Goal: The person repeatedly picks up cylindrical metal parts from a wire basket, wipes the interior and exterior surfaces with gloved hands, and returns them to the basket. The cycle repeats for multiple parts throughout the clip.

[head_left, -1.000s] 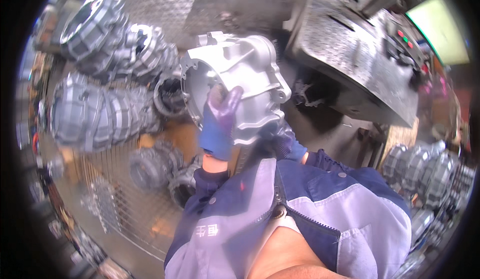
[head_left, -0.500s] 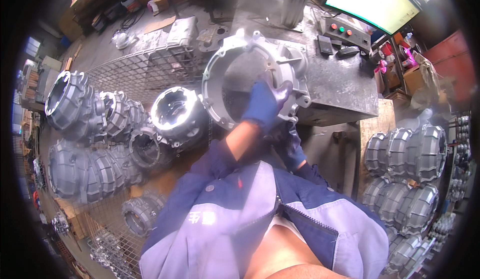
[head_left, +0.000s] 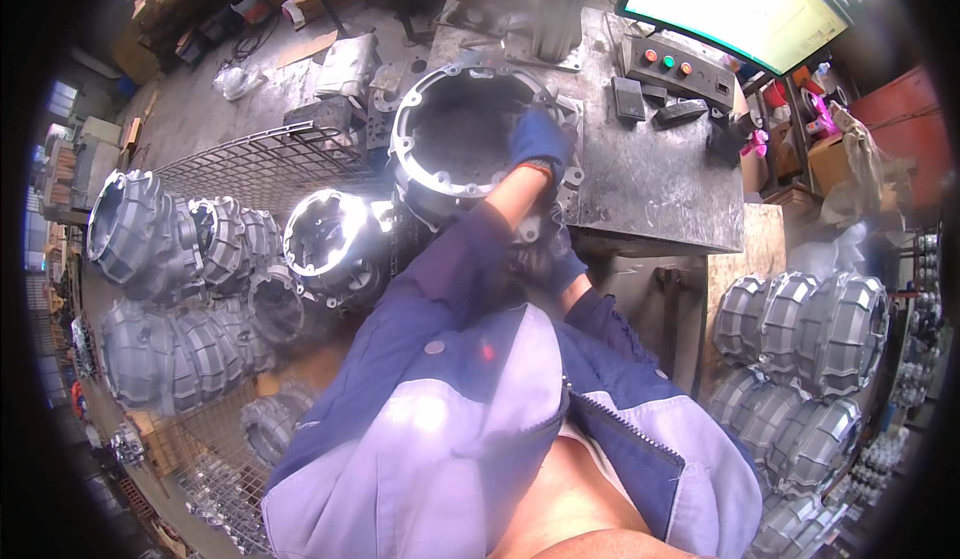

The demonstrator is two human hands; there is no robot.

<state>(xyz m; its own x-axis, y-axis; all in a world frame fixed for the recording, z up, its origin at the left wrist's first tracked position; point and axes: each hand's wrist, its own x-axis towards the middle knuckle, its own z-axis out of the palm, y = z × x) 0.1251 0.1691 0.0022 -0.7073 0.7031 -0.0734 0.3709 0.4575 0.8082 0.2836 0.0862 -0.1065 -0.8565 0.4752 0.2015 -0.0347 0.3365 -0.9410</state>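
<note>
A large ring-shaped cast metal housing [head_left: 408,159] is at the left end of the steel bench, its round opening turned upward and its inside dark. My left hand [head_left: 541,141], in a blue glove, reaches across the opening and is closed round the right side of the rim. My right hand [head_left: 562,261], also gloved, is low at the near right side of the housing, against its outer wall. Its fingers are partly hidden and dim, but they appear closed on the casting.
The bench [head_left: 660,184] carries a button box [head_left: 680,67], small dark blocks and a metal column [head_left: 560,19], with a bright screen [head_left: 735,9] behind. Similar housings [head_left: 140,234] stand in a wire cage [head_left: 260,159] at left; more housings [head_left: 800,329] are stacked at right.
The housing has tipped from facing me to opening upward, and sits slightly further left in view. My left hand has moved up with its rim; my right hand has risen along its near side.
</note>
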